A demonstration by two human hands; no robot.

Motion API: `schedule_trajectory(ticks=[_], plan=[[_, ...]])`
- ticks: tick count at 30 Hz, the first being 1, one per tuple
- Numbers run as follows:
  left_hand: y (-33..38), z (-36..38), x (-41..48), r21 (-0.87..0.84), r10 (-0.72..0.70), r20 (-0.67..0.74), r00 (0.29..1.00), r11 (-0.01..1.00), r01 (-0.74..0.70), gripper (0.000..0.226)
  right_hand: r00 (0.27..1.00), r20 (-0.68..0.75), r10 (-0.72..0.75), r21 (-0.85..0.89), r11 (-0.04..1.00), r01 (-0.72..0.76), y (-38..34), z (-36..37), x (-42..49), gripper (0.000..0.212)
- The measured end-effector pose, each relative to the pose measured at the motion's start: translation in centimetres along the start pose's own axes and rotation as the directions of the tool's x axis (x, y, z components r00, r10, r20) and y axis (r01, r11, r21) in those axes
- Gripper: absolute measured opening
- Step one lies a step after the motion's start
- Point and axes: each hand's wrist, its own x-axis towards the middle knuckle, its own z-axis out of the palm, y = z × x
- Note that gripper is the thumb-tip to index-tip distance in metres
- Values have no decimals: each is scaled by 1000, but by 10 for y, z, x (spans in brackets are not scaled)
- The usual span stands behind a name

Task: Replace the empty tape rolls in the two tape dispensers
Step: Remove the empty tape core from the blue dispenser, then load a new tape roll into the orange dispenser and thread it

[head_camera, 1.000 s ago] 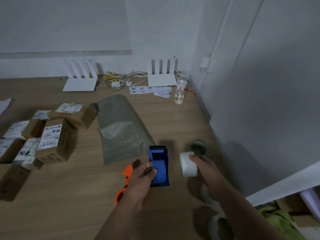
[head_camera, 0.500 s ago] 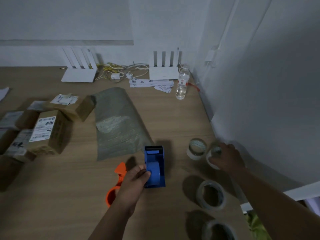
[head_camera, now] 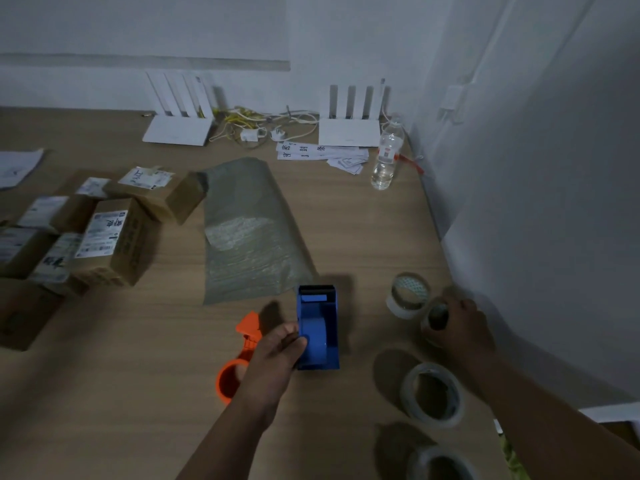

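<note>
At the left edge of the wooden bench [head_camera: 346, 237] sits a cluster of labelled cardboard boxes [head_camera: 114, 237], with a loose sheet of paper [head_camera: 17, 166] further back along that edge. Behind them, against the back edge, stands a white router [head_camera: 178, 128], then a tangle of yellow and white cables [head_camera: 263, 124]. A grey bubble mailer [head_camera: 249, 233] lies flat in the middle of the bench. Toward the near edge, the orange tape dispenser [head_camera: 239, 355] lies on its side, partly under your left hand [head_camera: 277, 358]. That hand is closed on the left side of the blue tape dispenser [head_camera: 318, 327], thumb pressed on its hub, and the dispenser stands upright on the bench just beside the orange one. Back at the far edge you have a second white router [head_camera: 348, 128], printed paper slips [head_camera: 322, 154] before it and a clear water bottle [head_camera: 386, 157] near the back right corner. Along the right edge, a clear tape roll [head_camera: 408, 294] lies flat, touching or nearly touching the roll [head_camera: 437, 315] your right hand [head_camera: 460, 329] is closed over. Nearer to you lie two more tape rolls, a large one [head_camera: 433, 394] and another [head_camera: 440, 464] cut off at the near edge.
</note>
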Motion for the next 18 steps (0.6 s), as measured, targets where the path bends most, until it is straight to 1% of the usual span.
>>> schedule_trajectory(ticks=[2, 4, 6, 8, 9, 10, 11, 12, 13, 15, 18], plan=[[2, 1, -2, -13, -8, -4, 1000, 1000, 8, 21, 999, -42, -2, -15, 1000, 1, -5, -5, -4, 75], [2, 2, -2, -35, -23, -13, 1000, 999, 22, 23, 987, -157, -17, -12, 1000, 15, -17, -15, -12, 63], [3, 3, -2, -59, -33, -21, 999, 998, 32, 25, 965, -260, -44, 62, 996, 63, -32, -21, -25, 47], [1, 3, -3, -101, -41, -19, 999, 994, 39, 27, 949, -292, -119, 172, 970, 174, -53, -25, -42, 33], [0, 3, -3, -123, -42, -19, 999, 992, 40, 28, 956, -251, -153, 249, 944, 217, -65, -26, -52, 28], [1, 5, -5, -155, -46, -21, 999, 987, 42, 29, 968, -166, -187, 314, 921, 232, -76, -22, -62, 24], [-1, 5, -6, -198, -60, -28, 998, 979, 53, 30, 974, -60, -221, 337, 914, 228, -87, -17, -71, 22], [-2, 5, -6, -242, -79, -27, 997, 968, 70, 30, 971, 38, -237, 351, 913, 209, -96, -9, -79, 25], [-5, 5, -6, -271, -88, -18, 996, 959, 80, 29, 967, 118, -224, 367, 915, 167, -104, -1, -85, 33], [-10, 7, -7, -292, -83, -8, 997, 953, 77, 30, 964, 193, -184, 411, 907, 91, -116, 12, -97, 47], [-18, 8, -5, -342, -130, -24, 991, 933, 114, 30, 965, 208, -159, 379, 923, 71, -122, 27, -107, 44]])
